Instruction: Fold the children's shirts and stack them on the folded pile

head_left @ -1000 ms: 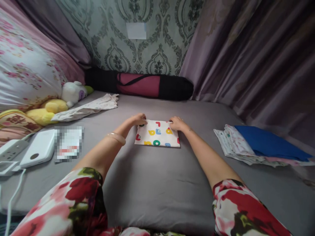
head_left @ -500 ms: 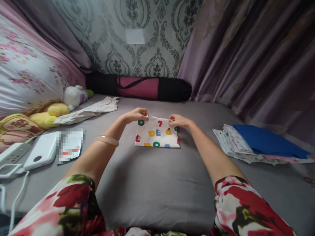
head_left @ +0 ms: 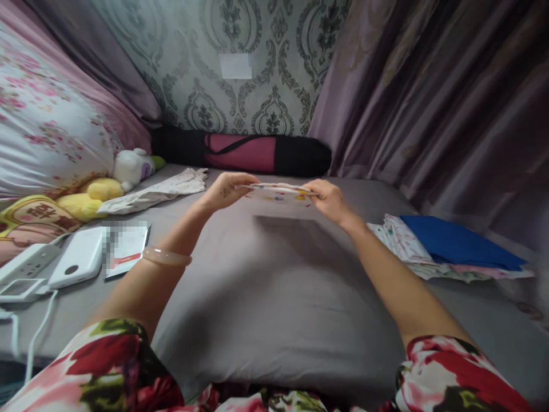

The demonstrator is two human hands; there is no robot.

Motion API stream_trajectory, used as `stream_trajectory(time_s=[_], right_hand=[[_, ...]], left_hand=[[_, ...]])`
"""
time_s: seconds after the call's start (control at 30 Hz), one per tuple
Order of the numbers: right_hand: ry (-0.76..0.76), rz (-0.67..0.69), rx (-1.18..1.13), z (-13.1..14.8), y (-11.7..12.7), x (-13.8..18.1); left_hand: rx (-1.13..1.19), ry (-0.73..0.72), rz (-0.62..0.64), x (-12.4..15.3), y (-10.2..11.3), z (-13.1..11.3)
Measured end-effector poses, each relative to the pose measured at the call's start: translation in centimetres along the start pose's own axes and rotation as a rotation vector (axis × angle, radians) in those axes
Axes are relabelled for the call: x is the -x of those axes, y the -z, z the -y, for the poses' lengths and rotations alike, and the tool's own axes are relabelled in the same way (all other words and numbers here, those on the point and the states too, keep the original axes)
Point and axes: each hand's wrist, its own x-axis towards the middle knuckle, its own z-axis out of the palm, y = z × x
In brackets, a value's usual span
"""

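A folded white cloth (head_left: 278, 193) with coloured letter prints is stretched between my two hands, lifted off the grey sheet, with its shadow below. It is tilted so that I see it nearly edge-on, and its lower part is blurred. My left hand (head_left: 229, 190) pinches its left end, a pale bangle (head_left: 166, 257) on that forearm. Closed on the right end is my right hand (head_left: 329, 199). Some fingertips of both hands are hidden behind the cloth.
Folded cloths (head_left: 405, 240) with a blue cloth (head_left: 461, 240) on top lie at right. On the left are a power bank (head_left: 78, 257), a power strip (head_left: 28, 263), a phone-like object (head_left: 126, 252), plush toys (head_left: 100, 190) and a crumpled garment (head_left: 156, 191). A long bag (head_left: 240, 153) lies along the wall.
Both hands have raised the cloth from the sheet and tipped it from a flat, face-up view to nearly edge-on. My hands have moved slightly farther apart.
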Motion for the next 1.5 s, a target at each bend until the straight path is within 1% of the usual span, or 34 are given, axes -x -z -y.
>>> stream_trajectory(time_s=[0.07, 0.1, 0.17, 0.23, 0.27, 0.33, 0.4, 0.47, 0.53, 0.57, 0.63, 0.7, 0.8, 0.93, 1.13, 1.2, 1.3, 1.37, 1.43, 1.5], right_hand=[[0.059, 0.059, 0.120, -0.1, -2.4, 2.5], [0.092, 0.111, 0.149, -0.2, -3.6, 3.9], [0.166, 0.220, 0.158, -0.6, -5.5, 6.5], [0.231, 0.305, 0.144, -1.0, -6.5, 8.3], [0.246, 0.329, 0.134, -1.1, -6.6, 8.7], [0.238, 0.353, 0.107, -1.0, -6.4, 8.7], [0.198, 0.362, 0.071, -0.5, -6.2, 7.9], [0.134, 0.334, 0.060, 0.3, -6.7, 6.7], [0.042, 0.276, 0.095, 1.3, -7.9, 5.5], [-0.005, 0.257, 0.122, 1.8, -8.6, 4.9], [-0.073, 0.253, 0.177, 2.9, -10.3, 3.7], [-0.105, 0.268, 0.216, 3.8, -11.6, 2.7], [-0.123, 0.299, 0.243, 4.5, -12.7, 1.3], [-0.136, 0.321, 0.260, 4.0, -13.5, 0.3], [-0.149, 0.300, 0.242, 2.7, -14.9, 0.5], [-0.152, 0.300, 0.237, 2.6, -15.0, 0.4], [-0.159, 0.339, 0.198, 2.6, -14.4, 0.2], [-0.173, 0.329, 0.185, 2.5, -14.1, 0.2], [-0.214, 0.282, 0.205, 2.3, -14.0, 0.3], [-0.264, 0.245, 0.232, 2.1, -14.2, 0.6]], left_hand=[[-0.131, -0.056, 0.049, 2.2, -1.5, 1.6], [-0.191, -0.074, 0.098, 3.5, -2.4, 2.5], [-0.269, -0.098, 0.241, 6.2, -4.0, 4.1], [-0.305, -0.111, 0.375, 8.5, -5.0, 5.2], [-0.310, -0.109, 0.415, 9.3, -5.3, 5.4], [-0.299, -0.091, 0.434, 10.0, -5.2, 5.4], [-0.279, -0.055, 0.378, 9.7, -5.1, 4.9], [-0.285, -0.006, 0.284, 8.7, -5.6, 4.4], [-0.329, 0.036, 0.203, 7.3, -6.8, 3.9], [-0.360, 0.051, 0.183, 6.7, -7.6, 3.8], [-0.428, 0.077, 0.193, 5.4, -9.4, 3.6], [-0.500, 0.111, 0.231, 4.3, -10.9, 3.6], [-0.580, 0.145, 0.278, 3.3, -12.2, 3.9], [-0.605, 0.152, 0.311, 2.7, -12.6, 4.6], [-0.579, 0.227, 0.355, 2.7, -12.9, 5.2], [-0.569, 0.234, 0.371, 2.5, -12.8, 5.2], [-0.557, 0.229, 0.397, 2.2, -12.4, 5.1], [-0.571, 0.228, 0.364, 2.1, -12.2, 5.0], [-0.588, 0.231, 0.309, 2.2, -12.2, 5.0], [-0.587, 0.240, 0.287, 2.5, -12.5, 5.2]])
